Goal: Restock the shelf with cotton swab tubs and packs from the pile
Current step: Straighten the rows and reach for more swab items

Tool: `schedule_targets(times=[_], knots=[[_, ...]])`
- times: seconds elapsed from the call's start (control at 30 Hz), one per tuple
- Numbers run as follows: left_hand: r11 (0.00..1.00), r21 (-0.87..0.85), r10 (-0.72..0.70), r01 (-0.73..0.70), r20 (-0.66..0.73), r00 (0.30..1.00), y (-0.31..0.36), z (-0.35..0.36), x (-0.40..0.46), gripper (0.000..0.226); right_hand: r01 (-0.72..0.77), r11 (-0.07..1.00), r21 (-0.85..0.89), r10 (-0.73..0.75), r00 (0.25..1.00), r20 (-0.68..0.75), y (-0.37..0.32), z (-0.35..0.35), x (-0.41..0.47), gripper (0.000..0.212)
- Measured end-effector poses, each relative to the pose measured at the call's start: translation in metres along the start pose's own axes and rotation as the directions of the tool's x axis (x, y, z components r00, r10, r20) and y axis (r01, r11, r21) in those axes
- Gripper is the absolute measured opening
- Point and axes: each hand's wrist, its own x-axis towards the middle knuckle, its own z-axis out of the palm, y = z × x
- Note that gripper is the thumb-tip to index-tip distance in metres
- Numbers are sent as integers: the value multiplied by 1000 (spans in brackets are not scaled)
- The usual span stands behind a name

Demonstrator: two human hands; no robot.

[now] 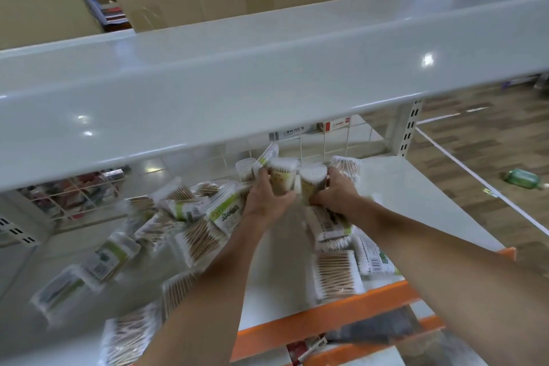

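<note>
Under the upper shelf | my left grip holds one tub | right grip holds another tub | tubs side by side, upright

Two round cotton swab tubs and, clear-walled with yellow labels, upright side by side near the back of the white shelf, each gripped. Third tub upright just left of them, against the wire back. Flat clear packs of wooden-stemmed swabs, green-and-white labels, strewn and overlapping across shelf left and centre. More packs flat near the orange front edge, right; details blurred.
</note>
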Motion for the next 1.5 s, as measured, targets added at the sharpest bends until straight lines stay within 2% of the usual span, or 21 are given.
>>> schedule_targets(times=[0.13, 0.2, 0.47, 0.57, 0.7, 0.83, 0.93, 1.03, 1.2, 1.33, 1.5], knots=[[981, -177, -53, 74, 116, 992, 0, -10, -1, 73, 12, 999, 46, -12, 1000, 1, 1, 2, -1, 78], [961, -250, -78, 119, 167, 983, 1, -13, 3, 69, 0, 998, 58, 0, 1000, 11, 1, 1, 0, 73], [871, -428, -115, 243, 304, 946, 8, -16, 11, 64, -2, 971, 240, -24, 994, 104, -5, -11, -3, 54], [879, -412, -105, 240, 323, 940, 4, -20, 6, 61, 53, 981, 188, -69, 994, 81, -10, -19, -7, 45], [940, -285, -99, 188, 302, 948, 4, -32, -8, 57, 61, 994, 95, -70, 994, 86, -22, -29, -14, 51], [910, -358, -108, 209, 282, 953, 17, -47, -22, 40, 112, 991, 66, -117, 990, 83, -34, -40, -21, 52], [882, -416, -134, 223, 232, 964, 25, -59, -33, 45, 151, 988, -17, -148, 984, 102, -48, -45, -26, 64], [874, -445, -149, 195, 138, 979, 30, -69, -40, 40, 199, 977, -80, -191, 977, 91, -63, -48, -31, 72], [889, -390, -250, 242, 33, 968, 33, -86, -51, 37, 258, 964, -67, -246, 958, 146, -75, -39, -38, 82], [924, -338, -187, 179, 10, 982, 27, -99, -71, 9, 306, 949, -72, -286, 934, 213, -82, -23, -50, 70], [899, -393, -228, 193, -44, 973, 23, -114, -98, 33, 369, 928, -51, -341, 898, 279, -95, -7, -59, 68]])
